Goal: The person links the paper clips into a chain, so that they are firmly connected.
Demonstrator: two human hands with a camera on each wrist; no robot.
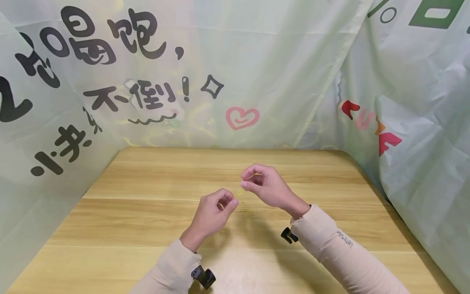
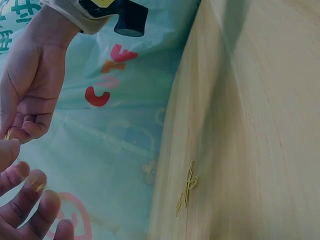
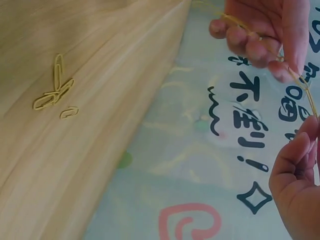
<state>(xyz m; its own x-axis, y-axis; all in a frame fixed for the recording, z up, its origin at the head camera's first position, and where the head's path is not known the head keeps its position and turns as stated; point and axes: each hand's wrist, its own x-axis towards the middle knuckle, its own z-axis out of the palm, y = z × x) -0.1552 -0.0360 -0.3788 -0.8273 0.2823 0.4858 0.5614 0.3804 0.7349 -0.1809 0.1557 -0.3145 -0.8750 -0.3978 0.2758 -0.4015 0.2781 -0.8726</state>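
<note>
My left hand (image 1: 213, 212) pinches a yellow paper clip at the end of a thin chain of linked clips (image 3: 240, 22), which runs back across its fingers. Above and to the right of it, my right hand (image 1: 269, 185) grips a yellow paper clip (image 3: 311, 100) between thumb and fingertips. This clip meets the left hand's clip in the right wrist view; whether the two are hooked together I cannot tell. Both hands are raised over the wooden table. Several loose yellow paper clips (image 1: 247, 212) lie beneath them, some overlapping.
The wooden table (image 1: 147, 175) reaches back to a pale printed cloth (image 1: 279, 73) that hangs behind and along both sides. A black wrist camera (image 1: 203, 277) sits under the left sleeve, another black device (image 1: 289, 235) under the right sleeve.
</note>
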